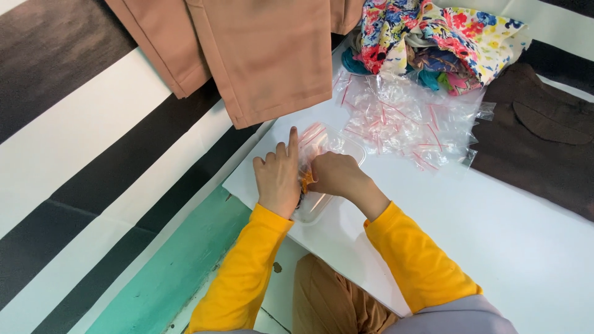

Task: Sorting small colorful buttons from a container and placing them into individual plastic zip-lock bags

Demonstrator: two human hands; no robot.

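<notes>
A clear plastic zip bag (322, 204) lies flat on the white table (526, 247), with a small orange item (305, 181) inside it. My left hand (278, 176) presses on the bag's left side, index finger stretched forward. My right hand (334, 174) is curled beside it, fingers pinching the bag where the orange item sits. Both arms wear yellow sleeves.
A heap of empty clear zip bags with red strips (402, 117) lies just beyond my hands. Floral fabric pieces (433, 37) are piled at the back. Tan cloth (266, 55) hangs over the table's far left edge, and dark brown cloth (538, 142) lies at the right.
</notes>
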